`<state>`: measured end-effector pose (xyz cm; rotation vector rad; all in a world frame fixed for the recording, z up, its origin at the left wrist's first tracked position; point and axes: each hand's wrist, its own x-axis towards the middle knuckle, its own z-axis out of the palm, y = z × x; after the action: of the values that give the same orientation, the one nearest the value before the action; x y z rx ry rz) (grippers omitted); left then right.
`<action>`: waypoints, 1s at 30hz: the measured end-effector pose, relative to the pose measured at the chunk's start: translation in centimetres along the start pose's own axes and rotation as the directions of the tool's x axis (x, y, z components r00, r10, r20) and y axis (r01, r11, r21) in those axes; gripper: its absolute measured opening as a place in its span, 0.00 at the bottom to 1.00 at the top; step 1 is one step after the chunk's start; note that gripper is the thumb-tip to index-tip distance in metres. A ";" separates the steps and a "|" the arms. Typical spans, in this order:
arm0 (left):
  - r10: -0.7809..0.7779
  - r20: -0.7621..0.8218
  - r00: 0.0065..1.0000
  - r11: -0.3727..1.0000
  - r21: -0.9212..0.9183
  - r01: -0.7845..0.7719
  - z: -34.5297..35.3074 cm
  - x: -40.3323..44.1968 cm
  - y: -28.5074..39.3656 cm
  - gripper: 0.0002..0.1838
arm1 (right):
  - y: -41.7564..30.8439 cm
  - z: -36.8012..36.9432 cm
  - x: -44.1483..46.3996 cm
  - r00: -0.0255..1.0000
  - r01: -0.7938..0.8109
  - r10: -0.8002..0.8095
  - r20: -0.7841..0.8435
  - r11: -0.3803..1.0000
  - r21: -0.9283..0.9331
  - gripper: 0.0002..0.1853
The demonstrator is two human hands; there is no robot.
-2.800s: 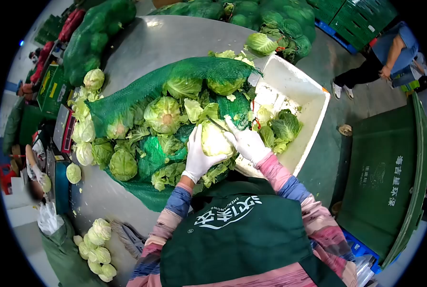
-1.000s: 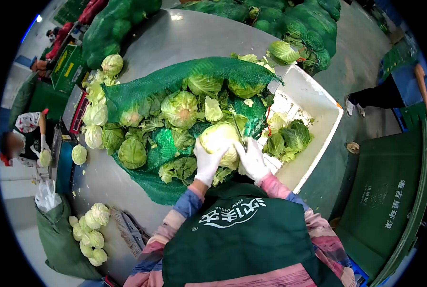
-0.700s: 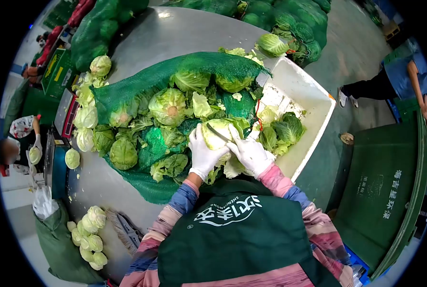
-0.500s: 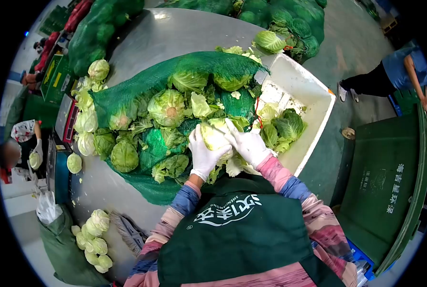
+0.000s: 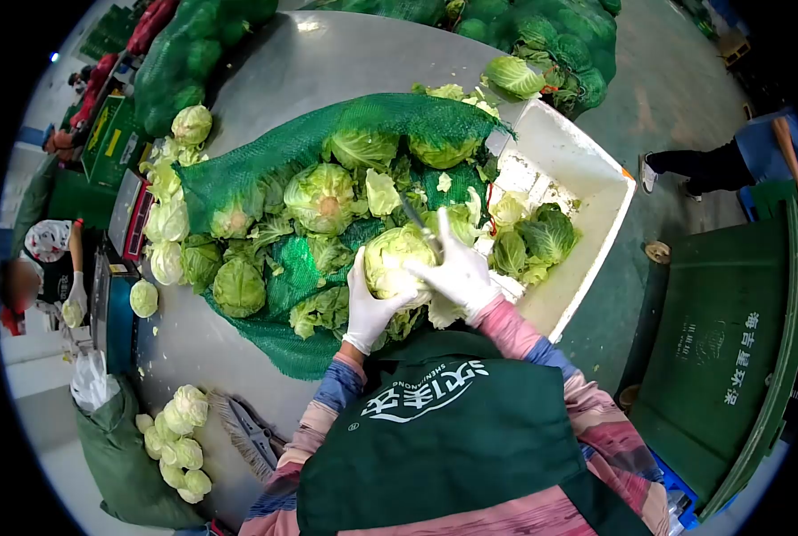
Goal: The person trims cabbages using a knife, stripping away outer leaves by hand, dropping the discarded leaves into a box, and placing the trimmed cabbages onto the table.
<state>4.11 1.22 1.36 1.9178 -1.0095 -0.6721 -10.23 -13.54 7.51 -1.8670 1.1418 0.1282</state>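
Note:
My left hand (image 5: 374, 299), in a white glove, grips the near left side of a trimmed pale green cabbage (image 5: 397, 259). My gloved right hand (image 5: 457, 270) is at the cabbage's right side, holding a knife (image 5: 416, 217) whose narrow blade slants up and left past the top of the head. Its handle is mostly hidden in the glove. Around them, untrimmed cabbages (image 5: 317, 196) and loose leaves (image 5: 320, 311) lie on an opened green mesh sack (image 5: 283, 344). Right of my right hand, a white foam box (image 5: 587, 179) holds green outer leaves (image 5: 546, 234).
Trimmed cabbages (image 5: 167, 221) line the metal table's left edge; more lie in a pile (image 5: 183, 438) at lower left. Full mesh sacks (image 5: 542, 45) stand at the back. A green bin (image 5: 698, 357) is on the right, with a person (image 5: 765, 147) beyond. Another person (image 5: 55, 259) is at left.
The cabbage has turned between my hands, and the knife blade now shows above it. My right fingers have lifted and spread slightly. The person at right has stepped.

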 end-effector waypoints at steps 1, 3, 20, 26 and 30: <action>-0.012 0.003 1.000 1.000 -0.013 0.012 -0.1 0.2 0.1 0.59 | 1.2 2.6 0.7 0.969 0.093 -0.126 -0.211 0.982 -0.162 0.58; 0.013 0.012 1.000 1.000 -0.018 -0.013 -0.3 0.3 -1.3 0.59 | 2.9 2.8 1.9 0.973 0.198 -0.196 -0.122 0.980 0.006 0.49; -0.521 0.160 0.838 0.638 -0.579 0.508 0.0 -2.2 3.3 0.56 | 1.9 2.8 2.3 0.911 0.255 -0.283 -0.301 0.958 -0.129 0.43; -0.180 -0.127 0.975 0.983 -0.005 0.181 2.7 -1.3 -1.0 0.66 | 1.7 3.1 5.7 0.933 0.184 -0.257 -0.251 0.943 -0.279 0.36; -0.182 -0.089 0.979 0.982 -0.065 0.176 2.3 -0.6 -1.8 0.66 | 3.1 2.4 7.2 0.943 0.203 -0.228 -0.244 0.971 -0.124 0.29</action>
<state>2.76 1.31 -1.35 1.9871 -0.7570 -0.6966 -7.65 -17.00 0.50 -2.1289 1.1079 -0.1916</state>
